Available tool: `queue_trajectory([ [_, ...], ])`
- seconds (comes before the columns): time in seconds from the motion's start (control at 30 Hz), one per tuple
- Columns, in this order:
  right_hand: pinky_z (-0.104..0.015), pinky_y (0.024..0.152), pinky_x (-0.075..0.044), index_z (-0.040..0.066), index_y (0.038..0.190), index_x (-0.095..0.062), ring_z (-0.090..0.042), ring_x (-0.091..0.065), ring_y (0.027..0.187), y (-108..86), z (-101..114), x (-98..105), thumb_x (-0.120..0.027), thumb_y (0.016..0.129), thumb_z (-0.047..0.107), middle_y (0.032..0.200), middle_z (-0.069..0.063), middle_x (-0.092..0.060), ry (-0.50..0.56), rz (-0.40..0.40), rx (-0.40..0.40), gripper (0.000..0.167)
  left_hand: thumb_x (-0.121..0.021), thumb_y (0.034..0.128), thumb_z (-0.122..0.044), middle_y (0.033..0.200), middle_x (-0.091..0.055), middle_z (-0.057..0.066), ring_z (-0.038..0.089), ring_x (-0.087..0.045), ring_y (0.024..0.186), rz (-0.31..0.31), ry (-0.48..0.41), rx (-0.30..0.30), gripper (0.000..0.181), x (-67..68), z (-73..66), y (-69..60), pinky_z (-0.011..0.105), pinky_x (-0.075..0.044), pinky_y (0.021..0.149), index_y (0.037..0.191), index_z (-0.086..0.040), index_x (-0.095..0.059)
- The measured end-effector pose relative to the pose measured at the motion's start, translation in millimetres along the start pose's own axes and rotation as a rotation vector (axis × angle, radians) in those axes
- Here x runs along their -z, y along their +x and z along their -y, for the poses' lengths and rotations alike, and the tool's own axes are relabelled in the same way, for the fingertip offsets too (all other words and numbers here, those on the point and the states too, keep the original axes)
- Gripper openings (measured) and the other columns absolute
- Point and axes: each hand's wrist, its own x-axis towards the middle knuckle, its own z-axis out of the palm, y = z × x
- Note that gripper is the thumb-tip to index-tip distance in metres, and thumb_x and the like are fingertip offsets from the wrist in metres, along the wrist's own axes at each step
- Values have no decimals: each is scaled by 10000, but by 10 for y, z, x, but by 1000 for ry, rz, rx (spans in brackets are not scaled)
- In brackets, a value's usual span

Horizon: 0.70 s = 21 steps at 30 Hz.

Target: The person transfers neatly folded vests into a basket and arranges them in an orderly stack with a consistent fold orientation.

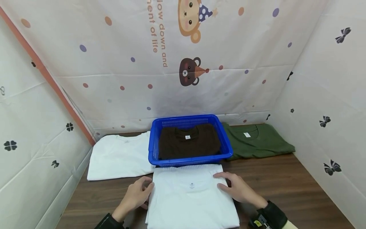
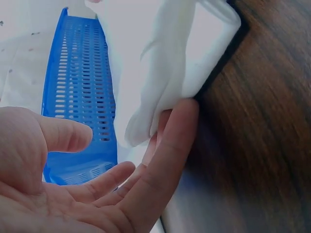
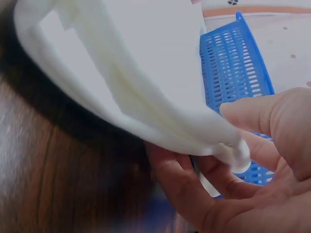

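Note:
A folded white T-shirt (image 1: 191,197) lies in front of me, a small printed neck label near its far end. It looks thick, with several layers at the edges. At its left edge is my left hand (image 1: 137,194); in the left wrist view the fingertips (image 2: 182,114) reach under the cloth while the thumb stays apart from it. My right hand (image 1: 238,187) is at the right edge, its fingers (image 3: 177,182) passing beneath the folded cloth and its thumb side above. Neither hand visibly pinches the shirt. Parts of the fingers are hidden under it.
Directly behind the shirt stands a blue plastic basket (image 1: 152,143) holding a folded dark brown T-shirt (image 1: 188,144). Another folded white T-shirt (image 1: 120,159) lies left of it, a folded green T-shirt (image 1: 260,141) to the right. Patterned cloth walls border the wooden table (image 1: 274,178).

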Motion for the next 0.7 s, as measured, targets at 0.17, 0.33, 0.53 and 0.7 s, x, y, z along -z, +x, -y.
queue_trajectory([
  [0.17, -430, 997, -511, 120, 1347, -665, -258, -594, 1248, 28, 12, -18, -685, 1005, 214, 1362, -55, -650, 150, 13, -6, 355, -591, 1041, -258, 779, -628, 99, 214, -641, 585, 15, -12, 7, 436, -20, 15, 8, 382, -574, 463, 1375, 20, -545],
  [0.33, -233, 821, -481, 95, 1411, -614, -129, -575, 1048, 51, 50, -7, -674, 1012, 188, 1381, -116, -602, 324, 58, -72, 414, -588, 1047, -284, 822, -638, 104, 218, -653, 598, 42, -46, 20, 473, -40, 21, 15, 394, -579, 478, 1415, 4, -515],
  [0.53, -544, 1091, -393, 131, 1493, -533, -345, -434, 1391, 57, 53, -13, -666, 1014, 181, 1517, -99, -515, 311, 96, -60, 499, -618, 1036, -310, 803, -657, 62, 197, -625, 603, 89, -70, -41, 533, -97, 44, 41, 359, -563, 516, 1460, -18, -480],
  [0.7, -536, 1149, -339, 134, 1547, -456, -379, -323, 1477, 30, -11, -35, -658, 1014, 152, 1575, -90, -454, 288, 115, -21, 571, -680, 997, -290, 720, -570, 2, 113, -469, 542, 87, -8, -134, 555, -155, 54, 67, 253, -413, 521, 1459, -46, -492],
])
